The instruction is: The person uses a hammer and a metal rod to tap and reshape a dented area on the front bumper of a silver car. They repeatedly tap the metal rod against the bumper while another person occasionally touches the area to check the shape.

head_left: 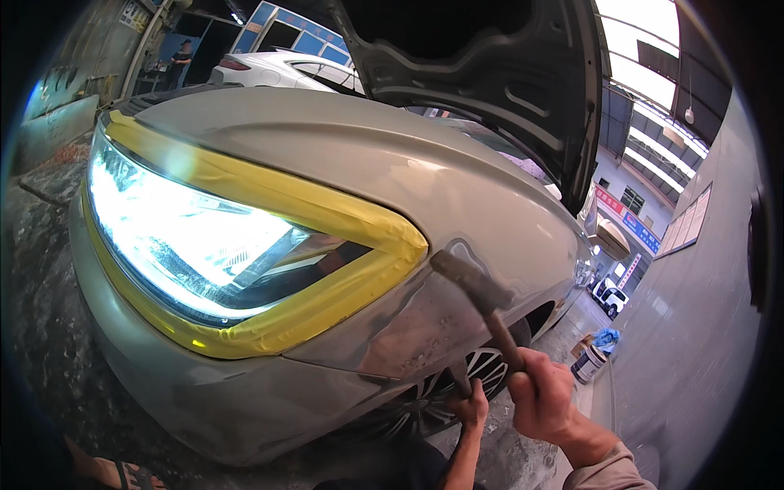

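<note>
My right hand (pixel 543 392) grips the handle of a hammer (pixel 469 278), whose head is raised at the damaged fender patch (pixel 416 327), just beside the headlight's tape; whether it touches cannot be told. My left hand (pixel 468 404) is lower, closed on a dark bar-like tool (pixel 459 380) by the wheel arch; its upper end is partly hidden. The patch is dull and scraped, with small marks. The lit headlight (pixel 188 237) is framed by yellow masking tape (pixel 327 204).
The wheel (pixel 416 404) is behind my hands. The hood (pixel 506 82) stands raised. A grey wall (pixel 686 351) runs along the right, with cans (pixel 590 365) at its foot. My sandalled foot (pixel 122 474) is lower left. A person (pixel 178 65) stands in the background near a white car (pixel 286 69).
</note>
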`<state>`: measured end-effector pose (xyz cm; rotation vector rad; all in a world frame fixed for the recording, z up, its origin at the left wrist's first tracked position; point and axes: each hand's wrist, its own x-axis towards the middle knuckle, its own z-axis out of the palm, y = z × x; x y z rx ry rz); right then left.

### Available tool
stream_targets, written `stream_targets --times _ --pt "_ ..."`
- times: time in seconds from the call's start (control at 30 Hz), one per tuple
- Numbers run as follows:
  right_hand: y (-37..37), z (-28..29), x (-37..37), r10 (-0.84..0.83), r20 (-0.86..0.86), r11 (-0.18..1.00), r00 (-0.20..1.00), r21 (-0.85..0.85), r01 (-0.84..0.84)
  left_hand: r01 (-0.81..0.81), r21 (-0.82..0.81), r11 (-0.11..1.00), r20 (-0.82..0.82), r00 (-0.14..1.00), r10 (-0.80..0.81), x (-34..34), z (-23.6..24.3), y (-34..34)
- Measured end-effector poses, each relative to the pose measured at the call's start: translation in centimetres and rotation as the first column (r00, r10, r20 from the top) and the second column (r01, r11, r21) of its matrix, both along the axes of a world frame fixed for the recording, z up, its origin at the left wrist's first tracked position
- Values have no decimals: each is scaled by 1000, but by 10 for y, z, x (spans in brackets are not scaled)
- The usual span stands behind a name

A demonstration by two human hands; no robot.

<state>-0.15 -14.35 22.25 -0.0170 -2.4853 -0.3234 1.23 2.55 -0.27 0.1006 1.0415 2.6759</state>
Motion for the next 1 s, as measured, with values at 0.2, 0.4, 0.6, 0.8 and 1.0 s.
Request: stream_targets --times 0.2,0.4,0.6,0.8,1.0 --pt "5 -4 -4 -43 -13 997 999 63 44 68 -45 997 53 996 -66 4 -4 1" --pt "7 -7 2 -59 25 998 998 8 59 -287 -378 880 -451 887 95 6 -20 22" --pt "1 -11 0 81 -40 992 996 -92 -84 -20 -24 1000 -10 1000 20 17 -34 33" --pt "12 -13 -2 172 -112 984 979 -34 -176 89 -18 996 67 994 -88 6 -13 10" --pt "31 -31 18 50 -164 983 985 -164 -78 -44 -99 994 142 988 58 0 26 -23"
